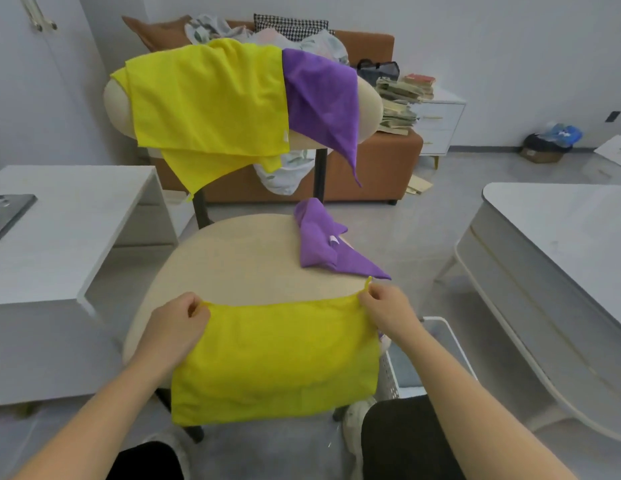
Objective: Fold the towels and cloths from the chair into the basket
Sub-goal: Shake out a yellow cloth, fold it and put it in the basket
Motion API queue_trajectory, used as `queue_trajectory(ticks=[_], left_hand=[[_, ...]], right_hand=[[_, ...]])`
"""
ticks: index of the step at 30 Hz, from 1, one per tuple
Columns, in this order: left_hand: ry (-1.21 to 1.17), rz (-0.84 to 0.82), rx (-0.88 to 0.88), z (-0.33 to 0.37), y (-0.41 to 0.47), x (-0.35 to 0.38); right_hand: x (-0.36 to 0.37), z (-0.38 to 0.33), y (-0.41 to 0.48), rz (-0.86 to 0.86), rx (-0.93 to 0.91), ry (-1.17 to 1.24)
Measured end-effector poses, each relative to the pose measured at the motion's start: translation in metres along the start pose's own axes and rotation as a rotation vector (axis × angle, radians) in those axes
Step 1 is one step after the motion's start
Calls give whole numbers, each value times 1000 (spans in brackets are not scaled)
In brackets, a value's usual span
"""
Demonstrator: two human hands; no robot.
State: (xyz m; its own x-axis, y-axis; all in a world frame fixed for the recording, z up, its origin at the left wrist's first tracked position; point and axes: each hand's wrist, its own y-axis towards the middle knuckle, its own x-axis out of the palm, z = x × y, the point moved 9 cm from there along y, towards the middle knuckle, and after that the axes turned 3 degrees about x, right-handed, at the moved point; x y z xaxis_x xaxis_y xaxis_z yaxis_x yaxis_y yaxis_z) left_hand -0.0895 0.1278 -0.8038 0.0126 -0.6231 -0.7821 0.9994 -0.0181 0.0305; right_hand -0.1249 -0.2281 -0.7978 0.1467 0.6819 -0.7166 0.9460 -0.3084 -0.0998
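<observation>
While left hand and right hand pinch yellow cloth corners | edge overhangs seat

I see a beige padded chair with a round seat. On the seat lie a crumpled purple cloth at the back right and a flat yellow cloth overhanging the front edge. Its backrest carries a draped yellow cloth beside a draped purple cloth.

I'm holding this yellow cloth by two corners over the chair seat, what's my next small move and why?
Probably bring your left hand across to your right hand so the pinched corners meet. The yellow cloth hangs spread open between them over the front of the chair seat, so halving it seems the fold needed before it goes in the basket.
</observation>
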Motion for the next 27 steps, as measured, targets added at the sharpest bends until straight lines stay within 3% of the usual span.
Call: queue_trajectory(ticks=[5, 11, 14, 19, 23, 27], left_hand=[[101, -22, 166, 6, 2, 7], [255, -90, 144, 1, 11, 9], [257, -93, 167, 8, 17, 11], [218, 92, 116, 11, 46, -9], [43, 209, 98, 12, 43, -16], [-104, 147, -9, 0, 43, -8]], right_hand=[[11, 5, 4, -67, -119, -226], [12, -4, 9, -100, -158, -375], [12, -10, 20, -86, -168, -331], [9, -19, 49, 76, -160, -225], [0, -24, 52, 180, -178, -76], [14, -18, 54, 30, -106, 146]])
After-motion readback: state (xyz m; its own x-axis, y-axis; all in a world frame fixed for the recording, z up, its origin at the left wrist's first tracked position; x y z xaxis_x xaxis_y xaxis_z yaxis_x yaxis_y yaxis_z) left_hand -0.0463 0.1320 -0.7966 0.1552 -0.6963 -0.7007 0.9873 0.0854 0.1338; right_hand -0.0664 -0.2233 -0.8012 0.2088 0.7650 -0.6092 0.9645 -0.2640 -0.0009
